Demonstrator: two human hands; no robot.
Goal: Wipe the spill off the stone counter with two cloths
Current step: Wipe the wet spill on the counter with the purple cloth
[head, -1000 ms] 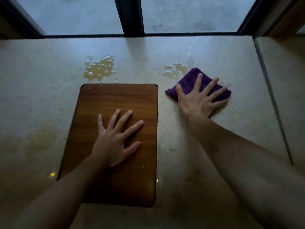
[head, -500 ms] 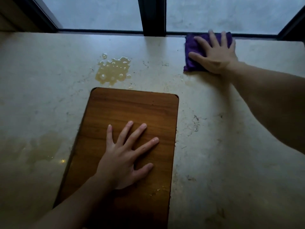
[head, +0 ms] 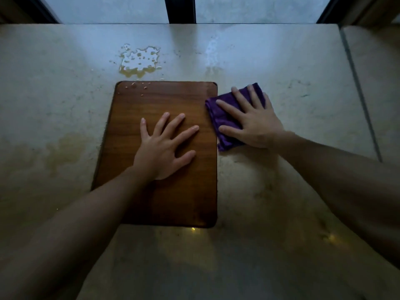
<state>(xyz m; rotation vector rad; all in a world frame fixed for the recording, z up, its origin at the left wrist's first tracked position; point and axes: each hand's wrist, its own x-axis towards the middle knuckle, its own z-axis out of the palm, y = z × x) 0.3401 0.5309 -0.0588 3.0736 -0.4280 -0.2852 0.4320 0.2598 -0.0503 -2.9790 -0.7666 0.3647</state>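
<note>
A yellowish puddle [head: 139,60] lies on the stone counter [head: 292,191] just beyond the far left corner of a wooden board [head: 160,202]. A few droplets sit on the board's far edge. My right hand [head: 253,120] presses flat, fingers spread, on a folded purple cloth [head: 220,118] that touches the board's right edge. My left hand [head: 164,146] rests flat on the middle of the board with fingers apart and nothing in it. A thin wet streak [head: 213,55] shows beyond the cloth. Only one cloth is in view.
A window with a dark centre post [head: 179,9] runs along the far edge of the counter. A seam [head: 359,94] divides the counter from a slab on the right. A faint yellowish stain [head: 62,152] marks the stone left of the board.
My right hand slid the purple cloth from the far edge by the window back toward me, to the board's right edge. The small puddle right of the board is gone. The left hand stayed put.
</note>
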